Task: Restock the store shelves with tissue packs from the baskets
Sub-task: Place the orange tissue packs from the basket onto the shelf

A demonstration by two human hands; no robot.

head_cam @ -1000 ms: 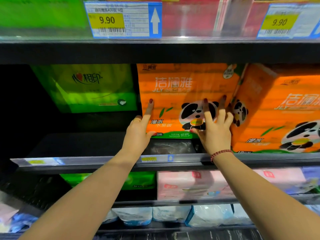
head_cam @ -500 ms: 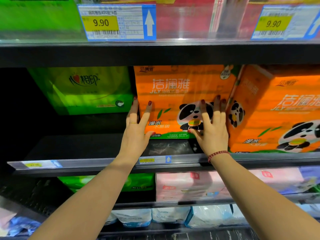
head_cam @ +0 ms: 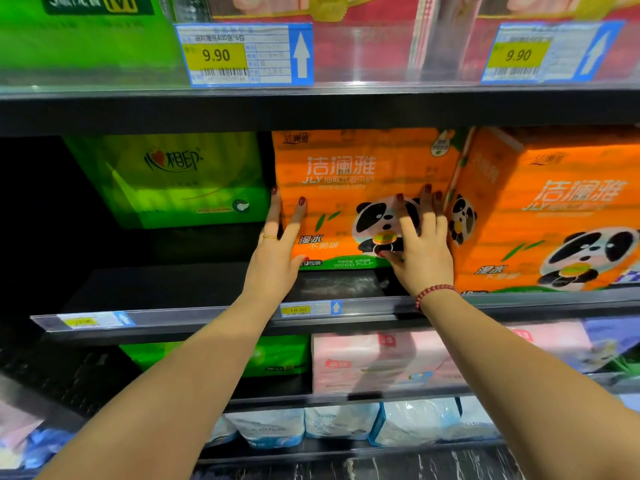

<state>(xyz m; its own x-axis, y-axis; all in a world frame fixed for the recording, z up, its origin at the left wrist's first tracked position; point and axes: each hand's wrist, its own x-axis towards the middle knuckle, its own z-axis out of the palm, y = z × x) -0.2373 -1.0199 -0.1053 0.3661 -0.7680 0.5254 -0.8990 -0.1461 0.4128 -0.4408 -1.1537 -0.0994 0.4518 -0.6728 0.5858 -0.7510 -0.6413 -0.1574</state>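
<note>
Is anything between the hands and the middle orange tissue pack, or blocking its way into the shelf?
Nothing visible. The left hand and right hand touch the middle orange pack, which sits between the green pack and a second orange pack; behind it is hidden.

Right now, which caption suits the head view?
Left hand and right hand press on the orange panda tissue pack on the shelf, beside a green pack.

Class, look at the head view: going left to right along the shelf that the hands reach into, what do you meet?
green tissue pack → left hand → middle orange panda pack → right hand → right orange panda pack
</note>
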